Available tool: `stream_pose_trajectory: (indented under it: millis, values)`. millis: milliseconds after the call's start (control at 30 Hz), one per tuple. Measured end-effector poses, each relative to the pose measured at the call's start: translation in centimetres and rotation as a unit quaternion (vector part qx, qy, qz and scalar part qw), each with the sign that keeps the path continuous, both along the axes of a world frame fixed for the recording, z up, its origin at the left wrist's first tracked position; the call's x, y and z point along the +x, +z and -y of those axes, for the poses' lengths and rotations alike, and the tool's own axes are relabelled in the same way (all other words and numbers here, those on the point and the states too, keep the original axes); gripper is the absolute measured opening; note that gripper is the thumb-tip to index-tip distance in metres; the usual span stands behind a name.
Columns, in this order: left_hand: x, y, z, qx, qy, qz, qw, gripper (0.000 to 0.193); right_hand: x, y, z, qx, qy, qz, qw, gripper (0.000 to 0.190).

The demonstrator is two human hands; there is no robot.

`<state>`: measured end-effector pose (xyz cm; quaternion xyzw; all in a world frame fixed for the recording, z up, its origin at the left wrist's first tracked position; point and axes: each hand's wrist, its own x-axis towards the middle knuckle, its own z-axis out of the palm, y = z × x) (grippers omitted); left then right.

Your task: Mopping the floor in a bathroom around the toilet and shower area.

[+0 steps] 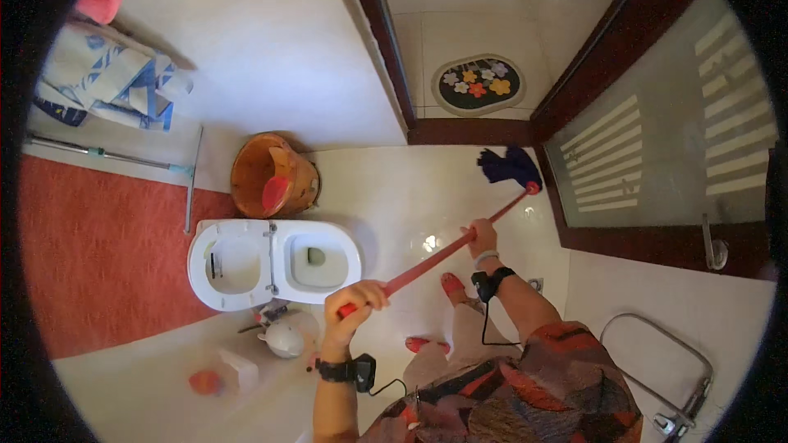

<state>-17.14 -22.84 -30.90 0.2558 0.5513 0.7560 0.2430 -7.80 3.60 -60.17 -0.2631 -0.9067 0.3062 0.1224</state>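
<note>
A mop with a red handle (pixel 425 263) slants across the view in front of me. My left hand (pixel 356 306) is wrapped around the handle's upper end, near the toilet bowl's front. Farther down the handle, my right hand (pixel 483 237) grips it too. The dark blue mop head (pixel 510 165) lies spread on the light floor beside the door frame's lower corner. At left, the white toilet (pixel 354 264) has its lid and seat raised, with some water visible in the bowl.
A wooden bucket (pixel 246 160) holding a red dipper (pixel 275 192) stands beside the toilet. A squeegee (pixel 135 160) leans at the left wall. Beyond the dark threshold (pixel 471 132) lies a flowered mat (pixel 479 85). The glazed door (pixel 652 135) is at right, above a shower fixture (pixel 677 418).
</note>
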Motion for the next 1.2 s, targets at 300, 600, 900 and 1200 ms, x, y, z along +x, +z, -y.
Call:
stream_pose_trajectory:
  millis: [300,600,900,1200]
  values:
    - [0.7,3.0,0.2,0.048,-0.104,0.022,0.993,0.025,5.8,2.3,5.1,-0.101,-0.129,-0.023,0.986,0.028]
    - [5.1,7.9,9.3,0.061,-0.051,0.061,0.995,0.024,8.7,2.2,17.3,-0.075,-0.130,-0.076,0.986,0.026]
    - [12.9,15.0,17.5,-0.068,-0.139,-0.186,0.970,0.011,3.8,4.5,29.2,-0.201,-0.127,-0.256,0.937,0.023]
    - [19.0,17.7,21.8,-0.176,-0.058,-0.372,0.910,0.014,5.7,7.3,37.4,-0.239,0.190,-0.099,0.947,0.020]
